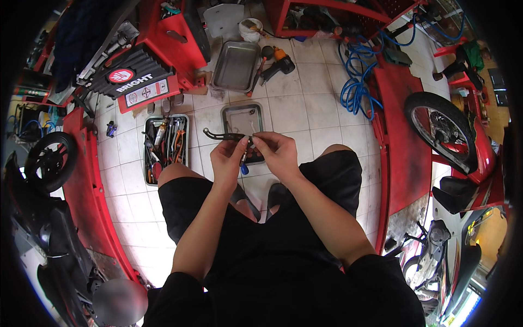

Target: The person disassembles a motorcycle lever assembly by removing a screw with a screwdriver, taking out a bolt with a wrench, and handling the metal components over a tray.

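Note:
My left hand is closed around a black hand lever, apparently a motorcycle brake or clutch lever, whose curved tip points left. My right hand is pinched at the lever's inner end, fingertips close to those of my left hand. Whatever small part it grips there is hidden. Just below my left fingers shows a blue-handled tool, like a screwdriver; whether it is held or lies lower cannot be told. Beneath the hands is a small metal tray, with a few small parts in it, partly covered by my hands.
Left of my knees stands a tray of hand tools. Farther off lie a larger metal tray, an orange-black power drill and a white bucket. A blue hose coils at right. Red lift platforms and motorcycles flank me.

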